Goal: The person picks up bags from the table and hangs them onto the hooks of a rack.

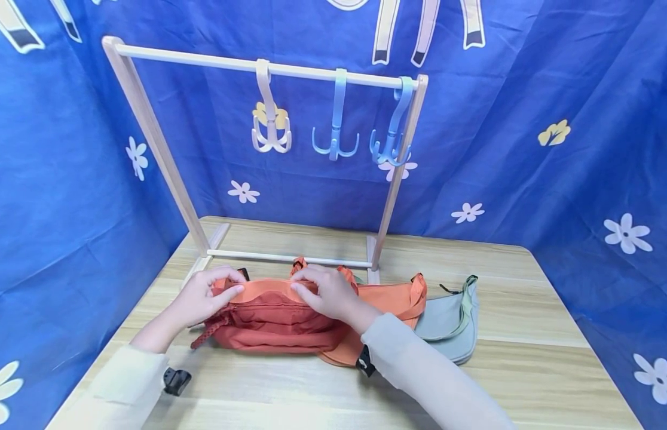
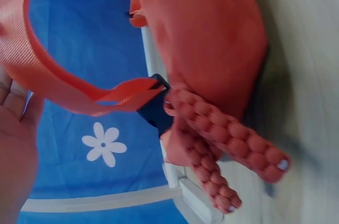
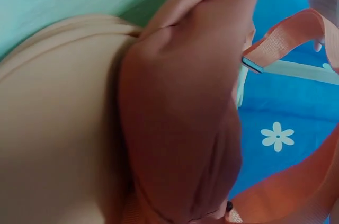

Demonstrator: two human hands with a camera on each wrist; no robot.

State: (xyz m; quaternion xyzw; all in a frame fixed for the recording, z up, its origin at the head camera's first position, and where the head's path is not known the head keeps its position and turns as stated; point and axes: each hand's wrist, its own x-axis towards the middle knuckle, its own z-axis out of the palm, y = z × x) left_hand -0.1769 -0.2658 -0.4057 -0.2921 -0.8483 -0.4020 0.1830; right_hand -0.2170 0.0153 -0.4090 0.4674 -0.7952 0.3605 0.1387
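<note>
A red shoulder bag [image 1: 274, 328] lies in front of me, with its wide orange strap [image 1: 266, 289] lifted along the top. My left hand [image 1: 204, 295] pinches the strap's left part between thumb and fingers. With thumb and fingertips, my right hand [image 1: 328, 291] pinches it farther right. In the left wrist view the strap [image 2: 69, 89] loops from the hand [image 2: 16, 150] to a black buckle [image 2: 156, 110], and braided red cords [image 2: 228, 134] hang from the bag's end. The right wrist view shows the bag's gathered fabric [image 3: 175, 97] close up.
To the right, an orange bag [image 1: 384, 294] lies partly under the red one, beside a grey-blue bag [image 1: 443, 319] with a green strap. Behind stands a wooden rack [image 1: 156, 143] with one white hook [image 1: 270, 119] and two blue hooks [image 1: 336, 119] on its bar.
</note>
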